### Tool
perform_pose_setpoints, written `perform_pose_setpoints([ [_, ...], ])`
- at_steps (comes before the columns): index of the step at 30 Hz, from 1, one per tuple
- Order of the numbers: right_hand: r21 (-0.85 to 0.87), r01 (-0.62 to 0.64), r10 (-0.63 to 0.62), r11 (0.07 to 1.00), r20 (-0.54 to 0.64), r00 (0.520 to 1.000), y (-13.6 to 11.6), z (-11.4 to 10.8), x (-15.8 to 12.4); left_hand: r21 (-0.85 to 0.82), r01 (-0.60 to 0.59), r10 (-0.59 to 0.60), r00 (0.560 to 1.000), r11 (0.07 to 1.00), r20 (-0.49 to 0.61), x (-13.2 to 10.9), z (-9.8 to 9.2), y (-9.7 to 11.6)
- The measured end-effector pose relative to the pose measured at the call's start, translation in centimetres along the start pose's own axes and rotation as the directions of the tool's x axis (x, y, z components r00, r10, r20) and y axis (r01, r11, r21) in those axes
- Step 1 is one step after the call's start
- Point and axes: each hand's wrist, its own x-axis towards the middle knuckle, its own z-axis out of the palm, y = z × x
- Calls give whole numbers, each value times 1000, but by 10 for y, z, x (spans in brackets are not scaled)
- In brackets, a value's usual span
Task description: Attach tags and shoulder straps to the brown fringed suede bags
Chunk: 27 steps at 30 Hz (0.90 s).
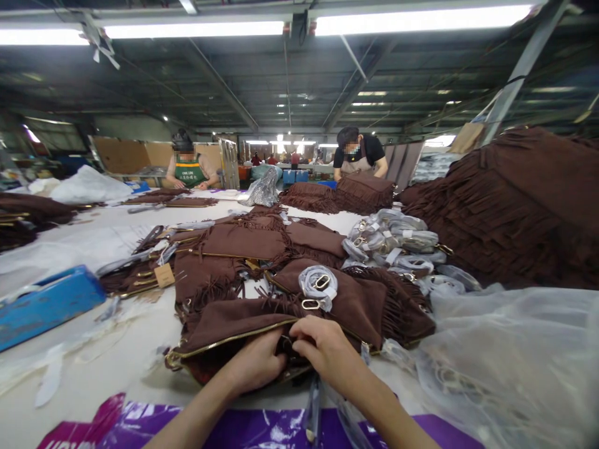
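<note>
A brown suede fringed bag point(234, 327) with a gold zipper lies at the table's near edge. My left hand point(255, 362) is closed on the bag's open mouth, fingers tucked into it. My right hand point(325, 349) is closed next to it, pinching at the same zipper opening. Just behind the hands, on another brown bag point(350, 302), rests a wrapped strap point(318, 285) with gold clasps.
Several more brown fringed bags point(243, 243) cover the table middle. A pile of wrapped straps point(393, 240) lies right of them, a big heap of bags point(519, 199) far right, clear plastic bags point(510, 355) near right, a blue box point(47, 302) left. Two people work at the far end.
</note>
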Motion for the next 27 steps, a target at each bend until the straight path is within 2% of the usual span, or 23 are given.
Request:
perform_pose_setpoints([
  [3, -171, -43, 46, 984, 13, 999, -5, 1, -1, -66, 45, -45, 999, 997, -5, -1, 1, -5],
  [6, -378, -82, 113, 922, 60, 992, -12, 3, -2, -102, 43, -44, 999, 994, -4, -2, 3, -9],
  [10, -523, -105, 174, 846, 83, 981, -20, 6, -1, -146, 27, -28, 1000, 989, -4, -2, 6, -13],
  [15, -558, -127, 206, 820, 80, 975, -25, 9, -1, -135, -7, 2, 999, 991, -40, -2, 5, -12],
  [19, -556, -100, 176, 825, 85, 981, -23, 14, -3, -141, 57, -59, 998, 988, -12, 0, 3, -9],
  [21, -557, -91, 167, 826, 87, 982, -22, 15, -4, -129, 61, -66, 997, 990, -33, 0, 3, -7],
  [24, -529, -78, 148, 845, 92, 985, -19, 15, -4, -50, 0, -4, 997, 999, -80, -4, 0, 0],
  [27, -435, -22, 70, 900, 96, 993, -16, 13, -6, 29, -47, 50, 994, 998, -99, -12, -6, 10],
])
